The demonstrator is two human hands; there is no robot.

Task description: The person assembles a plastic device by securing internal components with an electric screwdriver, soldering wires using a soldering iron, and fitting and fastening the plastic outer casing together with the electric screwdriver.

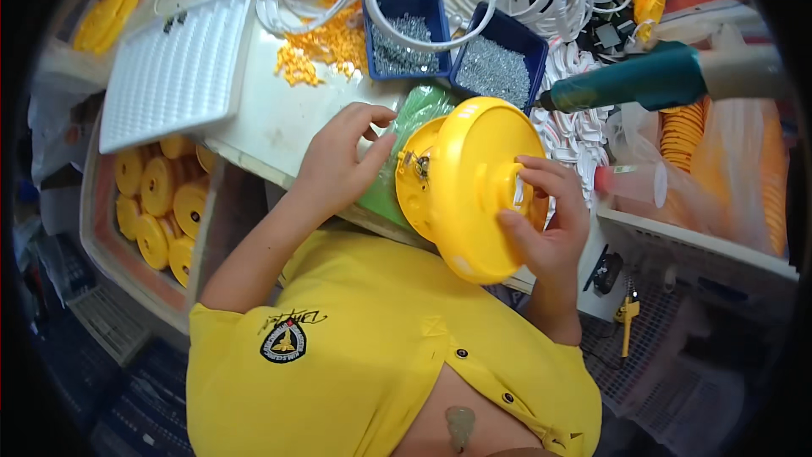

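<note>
My right hand grips the raised centre of a round yellow plastic cover, tilted up on its edge in front of me. Behind the cover, a second yellow round part shows small wires or metal pieces near its rim. The two yellow parts sit close together over a green pad with clear film on it. Just left of them is my left hand, its fingers bent and its thumb apart. Nothing shows between those fingers.
Two blue bins of small metal screws stand behind, beside small orange pieces. A teal power screwdriver juts in from the right over white parts. White rings, a white ribbed tray and a crate of yellow discs surround the work.
</note>
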